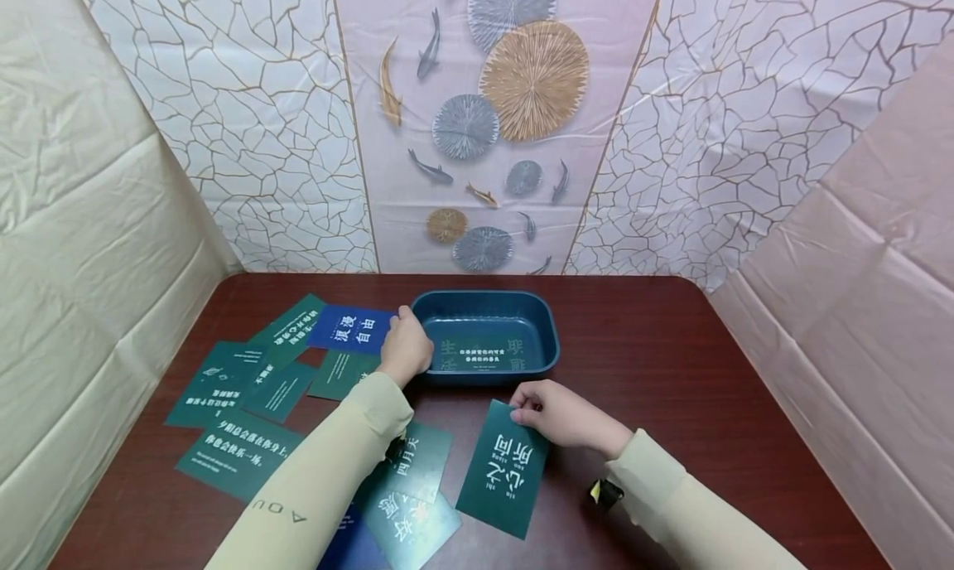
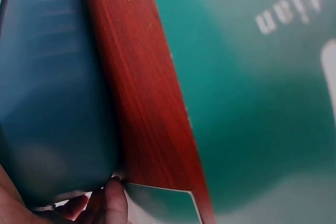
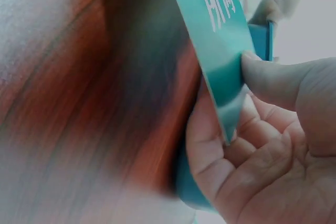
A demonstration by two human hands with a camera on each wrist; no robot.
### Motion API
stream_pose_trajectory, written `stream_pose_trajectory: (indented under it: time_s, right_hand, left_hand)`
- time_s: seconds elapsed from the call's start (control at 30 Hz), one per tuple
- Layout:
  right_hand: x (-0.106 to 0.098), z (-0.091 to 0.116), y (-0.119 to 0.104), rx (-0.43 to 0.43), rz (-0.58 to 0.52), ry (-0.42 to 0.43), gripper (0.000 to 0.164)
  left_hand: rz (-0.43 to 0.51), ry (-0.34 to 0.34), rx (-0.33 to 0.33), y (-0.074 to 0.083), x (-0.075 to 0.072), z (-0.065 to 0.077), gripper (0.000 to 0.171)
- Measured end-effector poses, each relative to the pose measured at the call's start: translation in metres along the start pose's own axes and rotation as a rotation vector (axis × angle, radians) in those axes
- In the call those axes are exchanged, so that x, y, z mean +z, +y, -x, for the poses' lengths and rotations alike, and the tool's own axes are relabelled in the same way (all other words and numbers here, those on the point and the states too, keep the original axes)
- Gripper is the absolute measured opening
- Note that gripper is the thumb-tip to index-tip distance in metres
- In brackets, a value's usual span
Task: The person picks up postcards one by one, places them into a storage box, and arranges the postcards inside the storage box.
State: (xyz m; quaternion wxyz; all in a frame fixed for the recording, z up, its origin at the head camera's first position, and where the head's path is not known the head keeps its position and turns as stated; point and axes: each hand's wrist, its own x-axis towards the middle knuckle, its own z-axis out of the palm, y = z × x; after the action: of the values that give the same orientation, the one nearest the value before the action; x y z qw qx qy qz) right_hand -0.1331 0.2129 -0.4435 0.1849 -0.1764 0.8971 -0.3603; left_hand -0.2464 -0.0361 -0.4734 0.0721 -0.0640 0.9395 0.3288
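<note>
My left hand (image 1: 406, 346) grips the left end of a dark blue rectangular basin (image 1: 488, 379); in the left wrist view its fingers curl at the end of the basin (image 2: 58, 87). A green card (image 1: 480, 355) with white lettering lies inside. In front of the basin, my right hand (image 1: 562, 417) pinches another green card (image 1: 499, 483) by its far corner. The right wrist view has the thumb on the printed face of this card (image 3: 220, 51) and the fingers behind it. Just left of the left hand lies a blue card (image 1: 346, 328).
Several green cards overlap on the left of the reddish-brown table (image 1: 633, 346), among them one (image 1: 234, 454) near the left forearm. A pale green card (image 1: 410, 524) and a dark blue card (image 1: 350, 549) lie partly under the left sleeve. Patterned cloth (image 1: 283, 123) hangs behind the table.
</note>
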Motion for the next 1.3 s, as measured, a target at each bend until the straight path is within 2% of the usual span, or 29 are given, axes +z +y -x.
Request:
stream_pose_trajectory:
  time_s: [0.23,0.47,0.67,0.83,1.07,1.3]
  right_hand:
    - [-0.012,-0.002,0.003,-0.058,-0.034,0.055,0.005]
    - [-0.024,-0.003,0.002,-0.061,-0.027,0.131,0.004]
    - [-0.035,-0.004,0.003,-0.06,-0.082,0.203,0.005]
    - [-0.043,-0.005,0.003,-0.01,-0.155,0.267,0.01]
    - [-0.051,-0.01,0.001,0.056,-0.234,0.418,0.018]
    - [-0.057,-0.023,0.002,0.178,-0.383,0.514,0.031]
  left_hand:
    - [0.004,-0.001,0.0,0.0,0.0,0.0,0.07]
    - [0.003,-0.001,-0.007,0.001,0.0,0.0,0.07]
    - [-0.001,-0.001,-0.005,0.001,0.0,0.0,0.07]
    - [-0.003,-0.003,-0.003,0.001,0.0,0.0,0.071]
    - [0.0,-0.001,0.002,0.0,0.001,0.0,0.07]
    - [0.008,-0.007,0.0,-0.001,0.0,-0.001,0.068]
